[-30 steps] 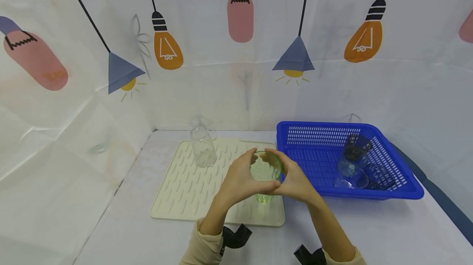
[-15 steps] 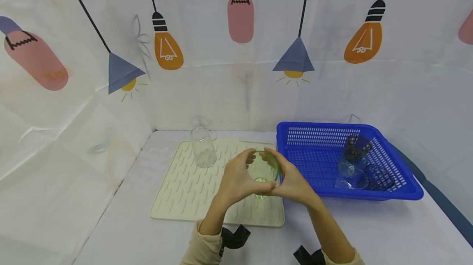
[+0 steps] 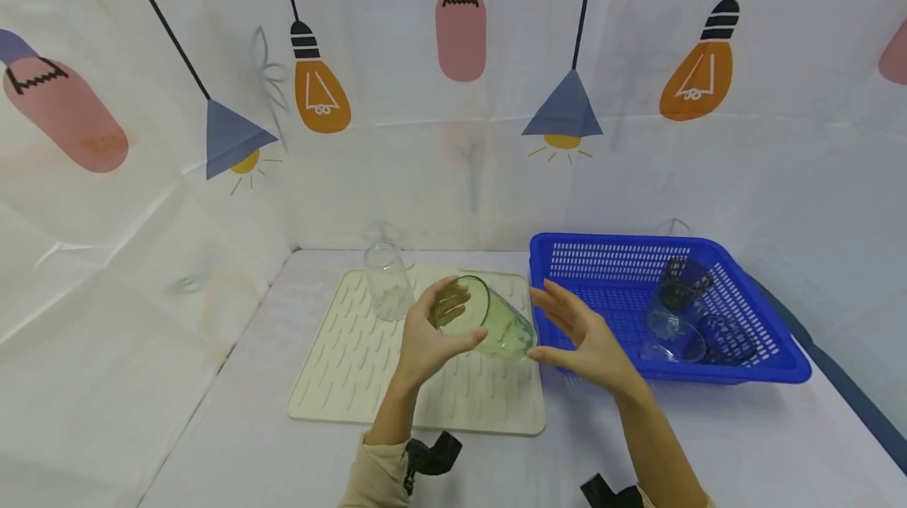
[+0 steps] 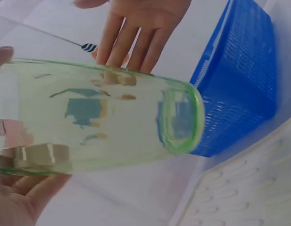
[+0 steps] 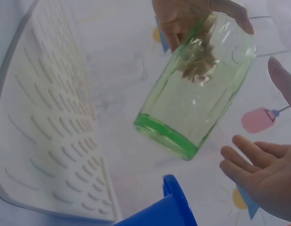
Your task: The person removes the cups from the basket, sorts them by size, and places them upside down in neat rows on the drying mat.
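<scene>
A green-tinted drinking glass (image 3: 506, 327) is held in the air above the ribbed cream drying mat (image 3: 347, 378). It lies tilted nearly on its side, mouth to the left and base to the right. My left hand (image 3: 427, 344) grips it around the mouth end, thumb on the near side and fingers behind. My right hand (image 3: 594, 349) is spread just beyond the base; the right wrist view shows a gap between its fingers (image 5: 251, 162) and the glass. A clear drinking glass (image 3: 390, 283) stands on the mat's far left part.
A blue perforated basket (image 3: 631, 239) sits to the right of the mat, with several glasses, clear and dark, at its right end. A white sheet (image 3: 397, 177) printed with lamps hangs behind the table.
Both hands were around the green glass. The right hand has let go and moved right, while the left has shifted left and turned the glass so its base points right.
</scene>
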`<action>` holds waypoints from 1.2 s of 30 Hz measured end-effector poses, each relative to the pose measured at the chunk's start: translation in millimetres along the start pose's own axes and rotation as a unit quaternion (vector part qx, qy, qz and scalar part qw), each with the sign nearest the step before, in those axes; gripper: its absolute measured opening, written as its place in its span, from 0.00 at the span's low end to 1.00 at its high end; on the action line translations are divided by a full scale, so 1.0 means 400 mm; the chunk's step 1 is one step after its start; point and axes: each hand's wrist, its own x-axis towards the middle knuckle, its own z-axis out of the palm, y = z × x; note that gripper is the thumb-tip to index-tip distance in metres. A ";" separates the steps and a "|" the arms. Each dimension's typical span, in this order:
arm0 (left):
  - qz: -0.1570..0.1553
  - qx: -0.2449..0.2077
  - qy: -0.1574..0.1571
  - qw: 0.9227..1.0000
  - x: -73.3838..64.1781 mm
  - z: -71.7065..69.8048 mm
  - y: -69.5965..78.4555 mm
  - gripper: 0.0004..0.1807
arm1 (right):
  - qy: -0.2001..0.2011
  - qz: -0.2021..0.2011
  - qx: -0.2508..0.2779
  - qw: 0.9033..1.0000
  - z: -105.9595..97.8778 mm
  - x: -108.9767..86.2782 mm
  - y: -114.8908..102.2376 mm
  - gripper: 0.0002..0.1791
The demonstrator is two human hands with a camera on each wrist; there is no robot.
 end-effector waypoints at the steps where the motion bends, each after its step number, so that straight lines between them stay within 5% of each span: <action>1: 0.008 -0.016 0.002 1.000 -0.001 -0.002 -0.004 0.37 | 0.003 0.001 0.009 1.000 -0.002 -0.002 0.003 0.48; 6: 0.045 -0.123 0.012 0.991 -0.001 -0.002 -0.022 0.40 | 0.019 0.008 0.041 0.999 -0.004 -0.008 0.018 0.46; 10: 0.043 -0.180 0.023 0.983 -0.005 0.003 -0.031 0.46 | 0.033 0.022 0.052 0.998 -0.003 -0.011 0.022 0.45; 25: 0.059 -0.233 0.025 0.970 -0.006 0.014 -0.059 0.48 | 0.030 0.061 0.127 0.990 0.014 -0.011 0.045 0.43; 31: 0.067 -0.240 0.022 0.968 -0.006 0.020 -0.055 0.49 | 0.001 0.081 0.221 0.972 0.028 -0.004 0.062 0.45; 36: 0.070 -0.250 0.011 0.966 -0.006 0.024 -0.055 0.48 | -0.018 0.048 0.310 0.949 0.044 0.001 0.077 0.39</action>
